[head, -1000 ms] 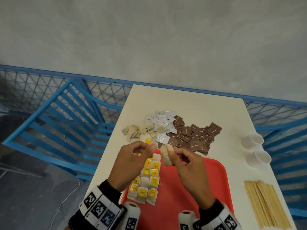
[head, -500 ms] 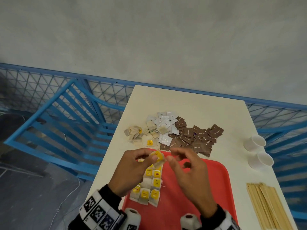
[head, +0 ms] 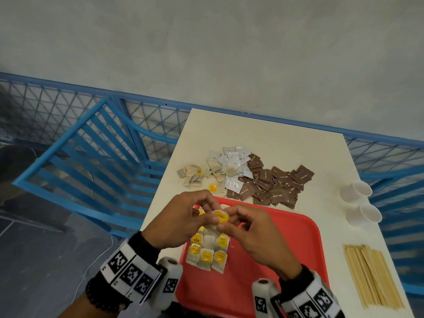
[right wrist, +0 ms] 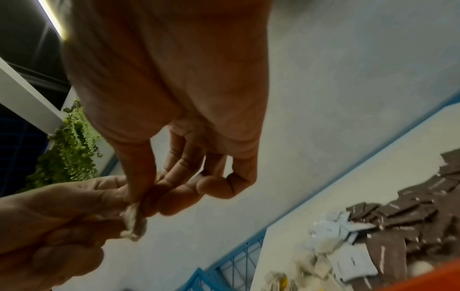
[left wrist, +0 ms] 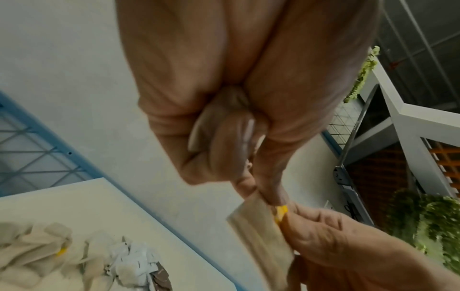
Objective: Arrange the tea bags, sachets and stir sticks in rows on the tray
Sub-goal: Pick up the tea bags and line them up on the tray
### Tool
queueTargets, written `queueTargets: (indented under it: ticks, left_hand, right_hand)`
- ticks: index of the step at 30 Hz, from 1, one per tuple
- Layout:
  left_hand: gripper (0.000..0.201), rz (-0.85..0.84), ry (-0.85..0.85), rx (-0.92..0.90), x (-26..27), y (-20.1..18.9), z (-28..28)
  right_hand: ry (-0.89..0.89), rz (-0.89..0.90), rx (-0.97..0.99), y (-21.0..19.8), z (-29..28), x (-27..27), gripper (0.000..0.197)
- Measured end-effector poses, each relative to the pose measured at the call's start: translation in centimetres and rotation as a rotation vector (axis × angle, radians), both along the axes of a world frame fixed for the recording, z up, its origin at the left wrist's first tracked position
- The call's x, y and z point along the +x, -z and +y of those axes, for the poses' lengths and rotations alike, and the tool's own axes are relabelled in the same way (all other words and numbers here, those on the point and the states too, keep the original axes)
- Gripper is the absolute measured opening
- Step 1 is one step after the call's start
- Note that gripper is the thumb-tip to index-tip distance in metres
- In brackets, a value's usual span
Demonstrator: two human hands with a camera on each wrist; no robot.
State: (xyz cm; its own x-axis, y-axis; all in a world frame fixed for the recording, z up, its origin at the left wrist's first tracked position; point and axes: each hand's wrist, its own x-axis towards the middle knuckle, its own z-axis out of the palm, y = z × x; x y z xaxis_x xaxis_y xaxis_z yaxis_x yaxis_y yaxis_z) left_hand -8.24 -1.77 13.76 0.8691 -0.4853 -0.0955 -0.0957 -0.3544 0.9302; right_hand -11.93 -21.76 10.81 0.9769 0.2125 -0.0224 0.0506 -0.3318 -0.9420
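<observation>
Both hands meet above the far left part of the red tray (head: 286,249) and pinch one tea bag (head: 218,222) with a yellow tag between them. My left hand (head: 183,222) holds its left side (left wrist: 261,232), my right hand (head: 250,232) pinches its right side (right wrist: 133,218). Beneath them, rows of tea bags (head: 207,251) with yellow tags lie on the tray's left side. On the table beyond the tray lie loose tea bags (head: 191,175), white sachets (head: 234,166) and brown sachets (head: 275,184). Wooden stir sticks (head: 371,275) lie to the tray's right.
Two white paper cups (head: 360,203) lie on their sides at the table's right edge. A single yellow-tagged tea bag (head: 213,188) lies just past the tray. A blue chair (head: 96,161) stands to the left of the cream table (head: 263,134), and a blue mesh fence runs behind.
The tea bag hung from my right fingers a second ago; now both hands pinch it with its yellow tag up, slightly lower over the tray's rows.
</observation>
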Motion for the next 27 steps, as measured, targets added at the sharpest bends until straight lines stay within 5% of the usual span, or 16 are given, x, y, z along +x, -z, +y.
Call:
queueTargets:
  ticks: [7,11,17,21,27]
  left_hand:
    - [0.013,0.069,-0.034,0.025,-1.8,5.2,1.4]
    - [0.011,0.124,-0.048,0.068,-2.9,9.1,2.3]
    - [0.014,0.199,-0.198,0.297,-4.4,14.5,6.9]
    - [0.013,0.261,-0.277,0.383,-5.2,15.7,9.6]
    - [0.010,0.281,-0.319,0.354,-5.4,15.9,10.3]
  right_hand:
    - [0.011,0.044,0.029,1.6,1.2,-0.9,0.003]
    - [-0.033,-0.002,-0.180,4.2,2.7,-0.7,0.002]
    - [-0.201,0.173,-0.506,10.4,4.4,-1.1,0.010]
    - [-0.384,0.326,-0.485,12.9,6.3,-1.3,0.006]
    - [-0.217,0.363,-0.620,15.8,8.8,-0.1,0.013]
